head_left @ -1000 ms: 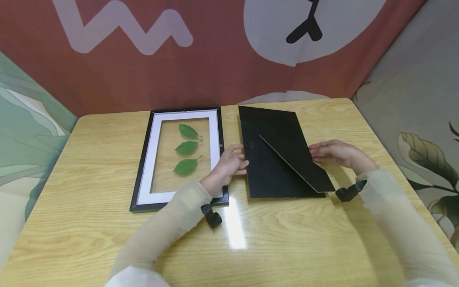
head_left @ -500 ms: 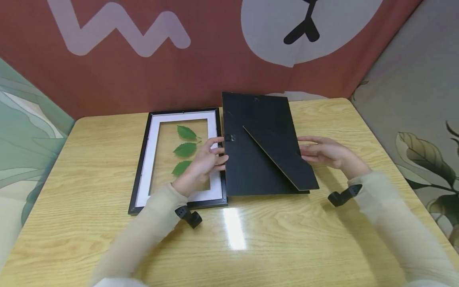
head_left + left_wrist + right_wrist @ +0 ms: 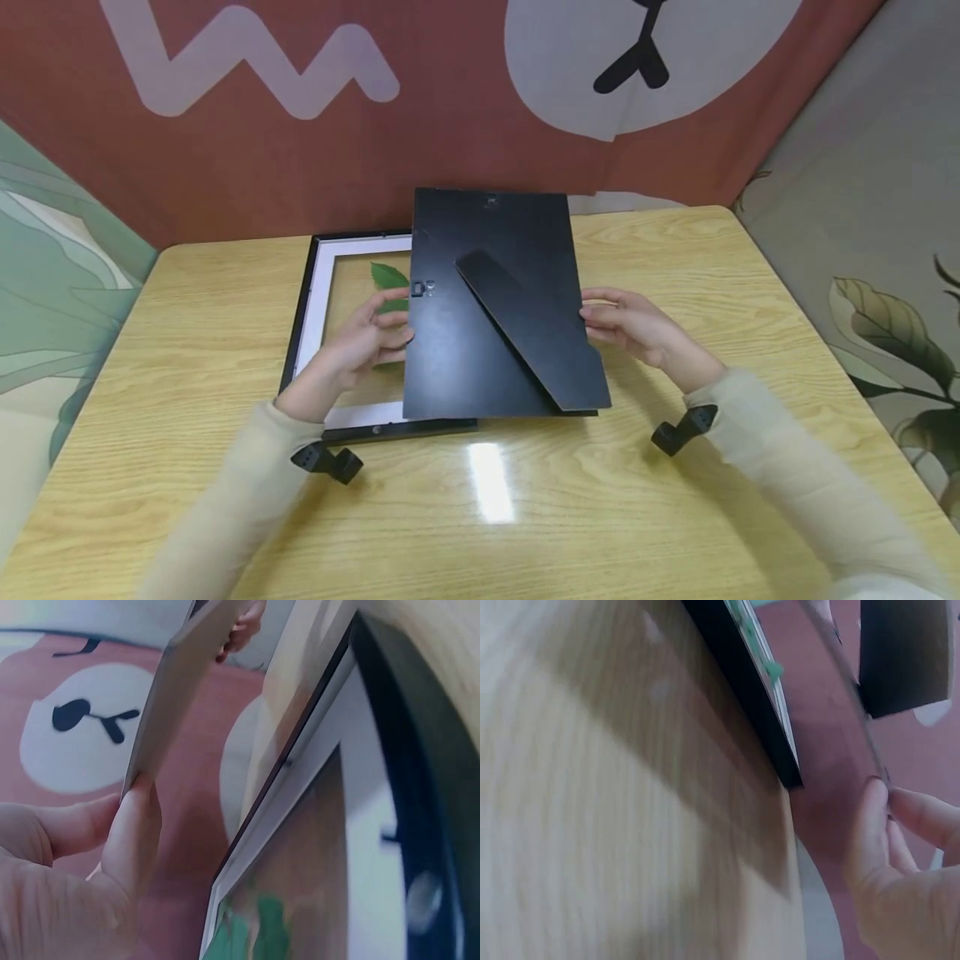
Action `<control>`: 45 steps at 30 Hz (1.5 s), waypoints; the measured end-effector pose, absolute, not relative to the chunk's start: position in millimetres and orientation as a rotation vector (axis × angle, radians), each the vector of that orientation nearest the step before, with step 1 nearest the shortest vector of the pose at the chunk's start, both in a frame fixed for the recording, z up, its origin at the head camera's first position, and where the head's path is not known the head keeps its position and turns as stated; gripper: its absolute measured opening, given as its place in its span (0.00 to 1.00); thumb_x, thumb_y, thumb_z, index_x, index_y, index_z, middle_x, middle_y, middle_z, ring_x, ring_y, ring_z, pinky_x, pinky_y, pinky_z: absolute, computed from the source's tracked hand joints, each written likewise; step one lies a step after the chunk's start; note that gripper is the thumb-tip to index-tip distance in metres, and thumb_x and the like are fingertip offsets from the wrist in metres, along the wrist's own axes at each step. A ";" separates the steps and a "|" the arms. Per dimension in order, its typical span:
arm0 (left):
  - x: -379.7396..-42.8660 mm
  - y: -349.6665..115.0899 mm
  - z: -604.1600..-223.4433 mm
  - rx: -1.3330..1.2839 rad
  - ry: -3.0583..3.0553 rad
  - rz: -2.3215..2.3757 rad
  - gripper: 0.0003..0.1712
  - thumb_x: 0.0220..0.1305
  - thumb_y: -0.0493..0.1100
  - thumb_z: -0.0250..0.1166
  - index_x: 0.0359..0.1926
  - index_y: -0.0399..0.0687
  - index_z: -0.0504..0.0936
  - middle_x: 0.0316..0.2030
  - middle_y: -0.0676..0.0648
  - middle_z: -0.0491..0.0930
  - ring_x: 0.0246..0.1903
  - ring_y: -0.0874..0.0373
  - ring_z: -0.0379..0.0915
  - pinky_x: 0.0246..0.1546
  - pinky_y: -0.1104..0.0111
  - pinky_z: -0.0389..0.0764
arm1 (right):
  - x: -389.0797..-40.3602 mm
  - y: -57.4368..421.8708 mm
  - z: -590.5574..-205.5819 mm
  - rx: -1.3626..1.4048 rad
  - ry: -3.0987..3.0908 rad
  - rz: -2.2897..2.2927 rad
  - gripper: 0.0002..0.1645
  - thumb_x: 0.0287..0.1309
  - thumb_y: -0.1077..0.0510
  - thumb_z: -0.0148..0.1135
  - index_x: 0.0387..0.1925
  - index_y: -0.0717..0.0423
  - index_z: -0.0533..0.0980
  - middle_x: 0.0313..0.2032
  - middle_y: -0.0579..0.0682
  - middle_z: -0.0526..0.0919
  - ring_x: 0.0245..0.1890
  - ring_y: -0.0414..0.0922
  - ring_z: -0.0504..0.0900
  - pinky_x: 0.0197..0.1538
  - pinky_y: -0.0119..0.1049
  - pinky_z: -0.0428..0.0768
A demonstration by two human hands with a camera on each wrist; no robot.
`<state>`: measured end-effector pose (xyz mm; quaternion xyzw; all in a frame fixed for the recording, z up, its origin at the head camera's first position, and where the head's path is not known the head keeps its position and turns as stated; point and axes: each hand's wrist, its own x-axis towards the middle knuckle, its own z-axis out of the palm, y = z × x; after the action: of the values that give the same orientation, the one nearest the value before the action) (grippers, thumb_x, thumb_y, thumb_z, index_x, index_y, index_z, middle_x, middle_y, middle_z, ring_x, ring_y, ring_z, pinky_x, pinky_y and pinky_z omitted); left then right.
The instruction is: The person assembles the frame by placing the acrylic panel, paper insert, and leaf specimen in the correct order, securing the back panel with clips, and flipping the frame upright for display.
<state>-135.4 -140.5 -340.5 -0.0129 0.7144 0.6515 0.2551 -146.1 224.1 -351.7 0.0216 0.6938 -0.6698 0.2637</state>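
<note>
Both hands hold a black picture frame backing board (image 3: 465, 350) with a slanted stand leg (image 3: 525, 325) on its upper face. My left hand (image 3: 365, 337) pinches its left edge; thumb and fingers show on the board (image 3: 169, 712) in the left wrist view. My right hand (image 3: 630, 327) pinches the opposite edge, also seen in the right wrist view. Raised off the table, the board overlaps the right part of a black picture frame (image 3: 300, 317) with a white mat. Inside the frame lie green leaves (image 3: 388, 275), partly hidden by the board and left hand.
The wooden table (image 3: 600, 500) carries the frame. A red cloth (image 3: 300, 175) with white shapes hangs behind its back edge. Patterned walls (image 3: 862, 208) stand at both sides.
The board has moved left from beside the frame to over its right part, carried by both hands. The frame has stayed in place, and its leaves are now more covered.
</note>
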 end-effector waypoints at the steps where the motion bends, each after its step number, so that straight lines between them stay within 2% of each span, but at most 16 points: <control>1: -134.7 -145.3 -339.2 -0.032 1.943 1.757 0.38 0.68 0.30 0.51 0.74 0.50 0.48 0.64 0.38 0.61 0.37 0.69 0.73 0.36 0.79 0.82 | -145.0 219.9 -352.2 0.060 1.865 -1.834 0.27 0.68 0.62 0.51 0.65 0.61 0.58 0.33 0.36 0.79 0.33 0.30 0.80 0.42 0.20 0.82; 6: -132.0 -165.6 -332.9 -0.024 1.969 1.727 0.38 0.68 0.29 0.49 0.74 0.51 0.48 0.65 0.38 0.60 0.39 0.70 0.74 0.38 0.79 0.82 | -140.5 200.7 -355.1 0.082 1.757 -1.961 0.15 0.67 0.63 0.51 0.54 0.52 0.66 0.32 0.38 0.80 0.32 0.31 0.80 0.42 0.22 0.82; 10: -132.5 -177.4 -331.6 -0.031 2.008 1.706 0.37 0.68 0.28 0.46 0.74 0.51 0.49 0.66 0.38 0.60 0.41 0.71 0.75 0.38 0.77 0.83 | -140.3 187.2 -358.7 0.082 1.680 -2.033 0.16 0.68 0.64 0.49 0.54 0.50 0.64 0.31 0.38 0.81 0.33 0.32 0.81 0.43 0.23 0.82; 14: -134.6 -185.8 -335.7 -0.049 2.028 1.686 0.36 0.68 0.29 0.46 0.74 0.50 0.50 0.58 0.45 0.67 0.40 0.70 0.76 0.39 0.76 0.84 | -142.0 176.7 -363.5 0.059 1.654 -2.079 0.16 0.68 0.66 0.47 0.54 0.49 0.64 0.30 0.37 0.82 0.31 0.32 0.81 0.41 0.23 0.82; 17: -135.7 -191.5 -339.8 -0.077 2.041 1.661 0.36 0.69 0.30 0.48 0.74 0.51 0.51 0.54 0.48 0.69 0.40 0.70 0.77 0.40 0.75 0.84 | -143.5 169.5 -367.1 0.034 1.626 -2.114 0.15 0.68 0.68 0.45 0.51 0.49 0.65 0.30 0.38 0.83 0.31 0.33 0.82 0.40 0.24 0.83; 20: -136.6 -197.7 -343.6 -0.100 2.046 1.633 0.36 0.69 0.31 0.49 0.74 0.51 0.50 0.56 0.45 0.68 0.39 0.70 0.77 0.42 0.75 0.84 | -144.1 163.1 -370.0 0.011 1.581 -2.155 0.15 0.68 0.69 0.44 0.50 0.50 0.65 0.31 0.39 0.84 0.32 0.34 0.83 0.41 0.25 0.84; 26: -138.1 -209.7 -346.4 -0.049 2.068 1.588 0.38 0.68 0.31 0.51 0.75 0.49 0.49 0.66 0.34 0.60 0.40 0.72 0.76 0.44 0.75 0.84 | -142.8 152.4 -375.4 0.000 1.484 -2.241 0.15 0.67 0.71 0.43 0.47 0.50 0.67 0.30 0.41 0.83 0.30 0.34 0.83 0.38 0.23 0.83; 30: -138.4 -218.6 -346.6 -0.045 2.079 1.572 0.39 0.67 0.31 0.53 0.75 0.46 0.49 0.68 0.33 0.57 0.41 0.73 0.76 0.45 0.75 0.83 | -140.4 145.3 -377.3 0.023 1.425 -2.278 0.16 0.66 0.72 0.42 0.45 0.50 0.68 0.28 0.42 0.82 0.29 0.34 0.82 0.36 0.23 0.83; 32: -138.8 -224.0 -347.4 -0.059 2.086 1.572 0.38 0.67 0.32 0.54 0.74 0.44 0.50 0.64 0.37 0.64 0.41 0.73 0.76 0.47 0.74 0.83 | -139.6 142.9 -377.7 0.038 1.413 -2.286 0.16 0.66 0.72 0.43 0.44 0.49 0.69 0.27 0.42 0.81 0.28 0.34 0.81 0.35 0.23 0.83; 37: -141.3 -239.8 -350.8 -0.087 2.142 1.553 0.37 0.68 0.36 0.56 0.73 0.39 0.51 0.60 0.41 0.67 0.43 0.73 0.77 0.51 0.72 0.81 | -139.5 141.0 -380.2 0.052 1.394 -2.301 0.16 0.66 0.72 0.44 0.43 0.49 0.70 0.26 0.42 0.80 0.26 0.34 0.81 0.34 0.22 0.83; 39: -142.5 -247.0 -352.2 -0.101 2.202 1.514 0.37 0.68 0.38 0.57 0.73 0.38 0.52 0.63 0.36 0.65 0.43 0.73 0.77 0.50 0.73 0.82 | -139.6 141.0 -381.6 0.048 1.381 -2.305 0.17 0.66 0.72 0.43 0.43 0.49 0.70 0.26 0.42 0.81 0.26 0.34 0.81 0.33 0.22 0.83; 45: -145.2 -271.6 -360.7 -0.203 2.442 1.389 0.38 0.66 0.42 0.60 0.72 0.37 0.55 0.61 0.33 0.67 0.39 0.72 0.75 0.45 0.77 0.82 | -142.0 139.0 -383.8 0.038 1.382 -2.288 0.16 0.66 0.72 0.42 0.46 0.51 0.69 0.28 0.42 0.82 0.29 0.34 0.83 0.36 0.22 0.83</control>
<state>-145.2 -271.6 -360.7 -0.0711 0.8555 0.4867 0.1619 -142.0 139.0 -383.8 0.0137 0.5029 -0.8325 0.2321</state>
